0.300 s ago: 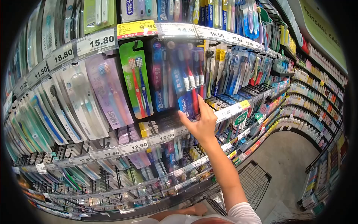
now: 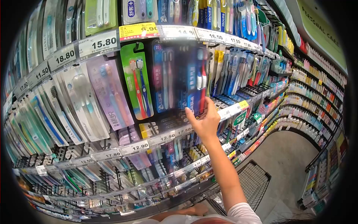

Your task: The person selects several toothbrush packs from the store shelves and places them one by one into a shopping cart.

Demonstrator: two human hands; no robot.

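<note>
My right hand (image 2: 204,121) reaches up to the toothbrush rack, thumb and fingers at either side of the lower end of a blue toothbrush pack (image 2: 191,78). Red-and-white brushes show through its front, and the pack is blurred by motion. Left of it hang another blue pack (image 2: 162,80) with two pale brushes and a green pack (image 2: 136,80) with a red and a blue brush. Low at the bottom edge, my left hand (image 2: 197,209) is beside the shopping cart (image 2: 254,183), its fingers hidden in shadow.
Price strips (image 2: 140,146) run along the shelf edges, with more hanging packs above and below. A purple toothbrush pack (image 2: 110,91) hangs further left. Bottle shelves (image 2: 317,87) curve along the right, beyond the grey floor (image 2: 287,155).
The blue pack has shifted right and turned more upright with my right hand, which moved slightly right and down. The pale-brush pack behind shows more fully.
</note>
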